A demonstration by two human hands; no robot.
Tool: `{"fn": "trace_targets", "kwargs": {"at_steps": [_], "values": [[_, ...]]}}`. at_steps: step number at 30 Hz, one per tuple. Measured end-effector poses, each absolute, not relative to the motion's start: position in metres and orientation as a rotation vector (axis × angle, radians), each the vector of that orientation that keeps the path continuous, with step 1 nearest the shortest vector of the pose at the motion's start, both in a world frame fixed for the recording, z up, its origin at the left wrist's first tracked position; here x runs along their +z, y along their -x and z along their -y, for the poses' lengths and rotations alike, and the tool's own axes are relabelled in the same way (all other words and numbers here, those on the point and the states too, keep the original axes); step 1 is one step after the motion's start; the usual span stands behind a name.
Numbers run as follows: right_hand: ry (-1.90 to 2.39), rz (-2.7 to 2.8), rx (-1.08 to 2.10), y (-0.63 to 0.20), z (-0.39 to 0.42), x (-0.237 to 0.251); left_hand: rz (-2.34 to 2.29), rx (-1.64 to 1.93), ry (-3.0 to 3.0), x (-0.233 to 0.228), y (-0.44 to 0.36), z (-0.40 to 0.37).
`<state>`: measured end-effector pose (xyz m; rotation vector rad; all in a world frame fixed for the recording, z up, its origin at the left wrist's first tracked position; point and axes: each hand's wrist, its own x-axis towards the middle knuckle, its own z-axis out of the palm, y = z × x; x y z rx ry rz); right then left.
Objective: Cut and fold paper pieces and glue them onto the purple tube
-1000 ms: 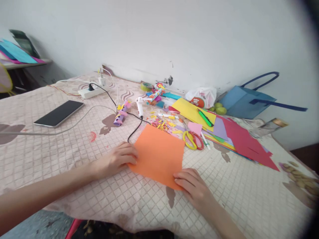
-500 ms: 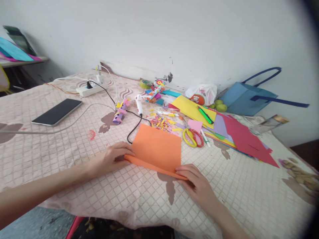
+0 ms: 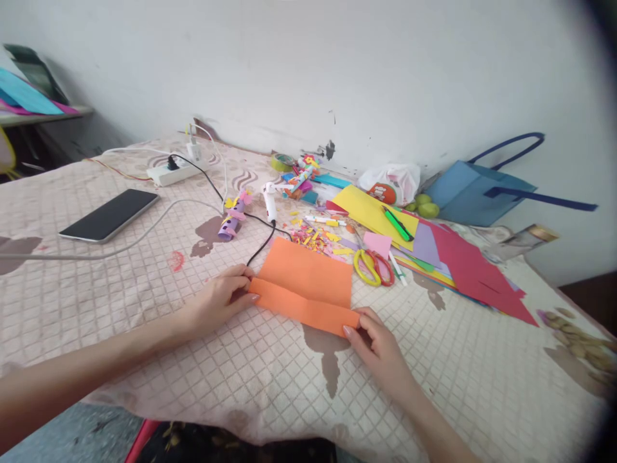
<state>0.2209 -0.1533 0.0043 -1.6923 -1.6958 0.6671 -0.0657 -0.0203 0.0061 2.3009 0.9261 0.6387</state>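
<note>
An orange sheet of paper (image 3: 308,270) lies on the patterned tablecloth in front of me, its near edge turned up and over into a strip. My left hand (image 3: 224,296) pinches the left end of that strip between thumb and fingers. At the right end, my right hand (image 3: 378,337) grips the fold the same way, thumb on the front. Just beyond the sheet are paper scraps (image 3: 315,239) and a white glue gun (image 3: 270,202) with a black cord. Scissors (image 3: 367,267) with yellow and red handles rest to the sheet's right.
Left are a phone (image 3: 110,215), a power strip (image 3: 176,172) and a white cable. A decorated purple paper roll (image 3: 232,222) stands near the glue gun. Coloured sheets (image 3: 475,270) with a green cutter (image 3: 398,223), a blue bag (image 3: 477,193) and green fruit (image 3: 427,207) occupy the right.
The near edge of the orange paper has been folded further over, so a wider strip now shows. Both hands have moved slightly up with it.
</note>
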Motion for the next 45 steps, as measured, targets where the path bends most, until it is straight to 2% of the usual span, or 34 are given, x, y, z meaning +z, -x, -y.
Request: {"fn": "trace_targets", "kwargs": {"at_steps": [16, 31, 45], "values": [[1.746, 1.658, 0.555, -0.217, 0.151, 0.001, -1.021, 0.698, -2.456, -0.003, 0.062, 0.025], [1.723, 1.724, 0.593, -0.221, 0.153, 0.000, -0.937, 0.677, -2.344, 0.005, 0.066, 0.020], [1.787, 1.750, 0.337, -0.215, 0.150, -0.010, -0.998, 0.745, -2.366, -0.003, 0.061, 0.018]]}}
